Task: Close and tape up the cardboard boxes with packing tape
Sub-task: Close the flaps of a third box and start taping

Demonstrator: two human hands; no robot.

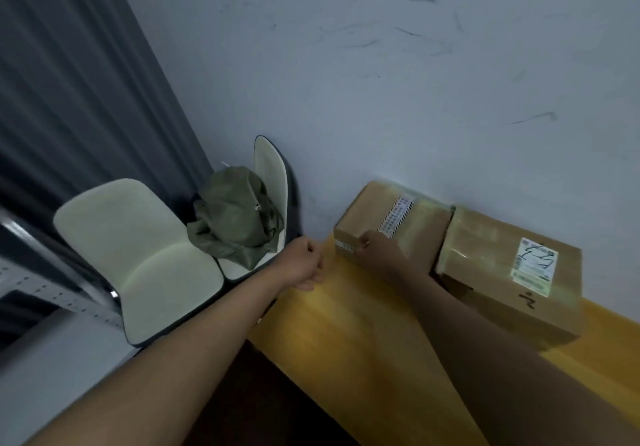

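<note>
A small cardboard box (pixel 420 225) with a white barcode label stands closed on the yellow table (pixel 346 324) against the wall. My right hand (pixel 379 249) lies on its near left corner, fingertips pressing at the top edge beside a label strip. My left hand (pixel 303 265) hovers over the table's left corner, a little left of that box, its fingers curled with nothing visible in them. To the right, a second closed box (pixel 485 251) with a scribbled shipping label sits on top of a larger box (pixel 526 317). No tape roll is in view.
Two cream chairs (pixel 138 258) stand left of the table, the farther one holding a crumpled green garment (pixel 235 223). A grey curtain (pixel 76 92) hangs at the left. The scuffed white wall (pixel 415 81) runs right behind the boxes.
</note>
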